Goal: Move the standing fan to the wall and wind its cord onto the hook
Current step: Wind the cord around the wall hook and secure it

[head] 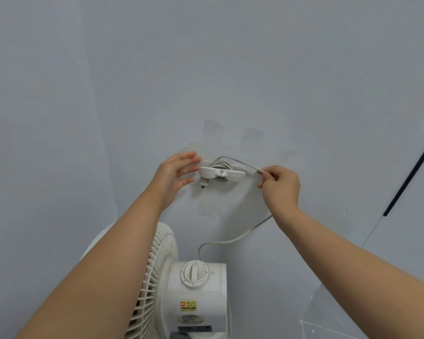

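The fan (pixel 196 289) stands close against the wall (pixel 230 69), directly below the hook (pixel 222 172), so the move to the wall appears complete and winding is the step in hand. The hook is a two-winged bar whose long axis lies level, left to right along the wall. Several turns of cord (pixel 242 237) sit behind the bar around its centre stem. The plug (pixel 202 184) hangs below the left wing, prongs down. The left hand (pixel 175 172) is beside the left wing, grip apart with fingers spread. Contact with the wing cannot be confirmed. This position probably steadies the coil and guards the plug end. The right hand (pixel 280 185) has its grip clamped on the cord, pinched between thumb and forefinger just right of the hook, which keeps the free run taut for the next turn. From the coil top the cord arcs right to this pinch, then drops down and left in a slack curve to the fan. The grille (pixel 157 265) faces left, and the dial (pixel 194 274) faces up.
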